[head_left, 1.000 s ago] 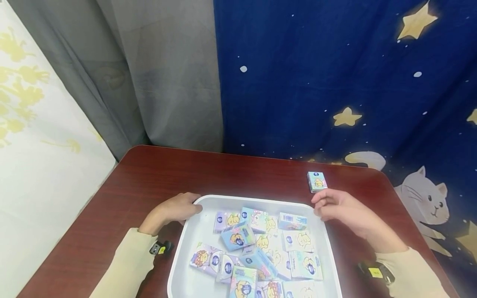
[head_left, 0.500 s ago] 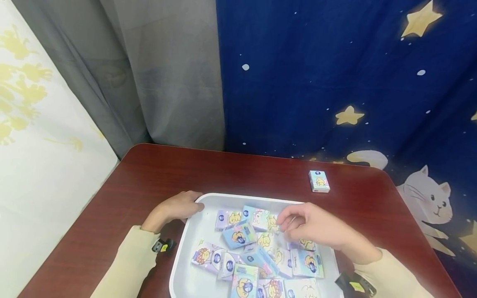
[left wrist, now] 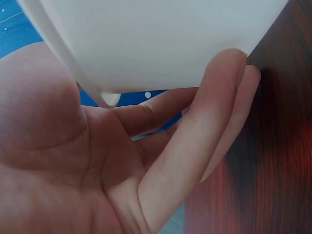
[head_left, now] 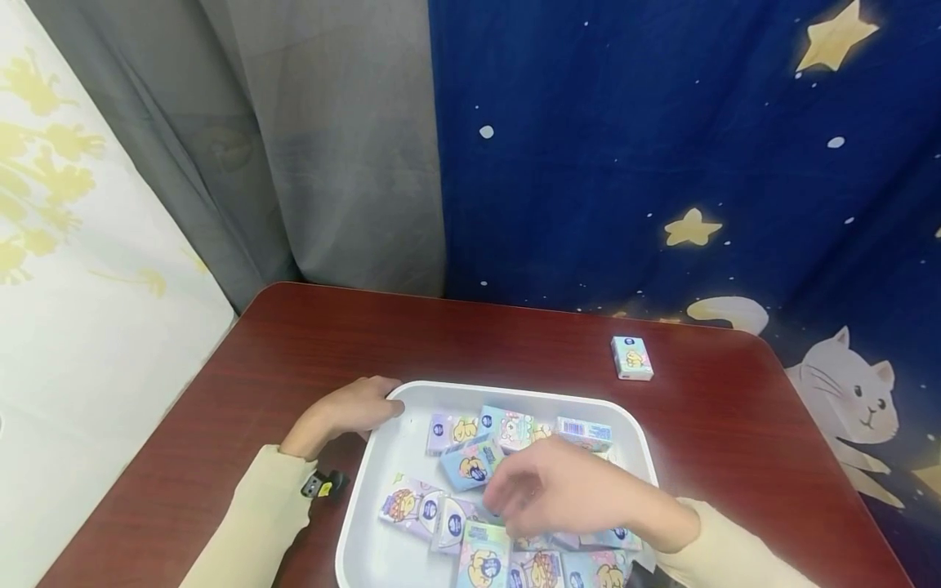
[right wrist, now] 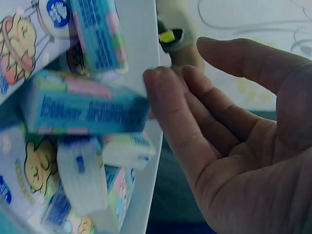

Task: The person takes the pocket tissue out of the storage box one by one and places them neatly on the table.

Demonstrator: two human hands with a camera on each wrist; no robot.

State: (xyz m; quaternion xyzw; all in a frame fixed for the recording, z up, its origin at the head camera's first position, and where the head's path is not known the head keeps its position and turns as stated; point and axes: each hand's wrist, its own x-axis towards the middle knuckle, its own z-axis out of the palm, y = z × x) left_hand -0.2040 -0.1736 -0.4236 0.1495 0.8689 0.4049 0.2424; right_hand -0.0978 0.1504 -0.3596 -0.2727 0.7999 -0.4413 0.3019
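Observation:
My left hand [head_left: 353, 411] grips the white plastic tray [head_left: 515, 394] at its far left corner. Its thumb lies over the rim, and in the left wrist view its fingers [left wrist: 222, 78] press the outer wall from below. Several small cartoon-printed packs, like pocket tissues, lie jumbled in the tray, among them a blue pack [head_left: 470, 464] and a green-topped pack [head_left: 483, 555]. Over the right-middle of this pile hovers my right hand [head_left: 562, 490], hiding some packs. Thumb and fingers stand apart with nothing between them; a blue-sided pack [right wrist: 90, 105] is close by the fingertips.
One light-blue pack [head_left: 632, 359] stands alone on the dark red table [head_left: 331, 335], beyond the tray's far right corner. A grey curtain [head_left: 353, 163] and a blue starry curtain [head_left: 559, 188] hang behind the table's far edge. A white patterned cloth [head_left: 88, 327] borders the left side.
My right hand has moved from beside the lone pack, leftward and nearer, over the packs in the tray. The lone pack stays on the table; my left hand keeps its grip.

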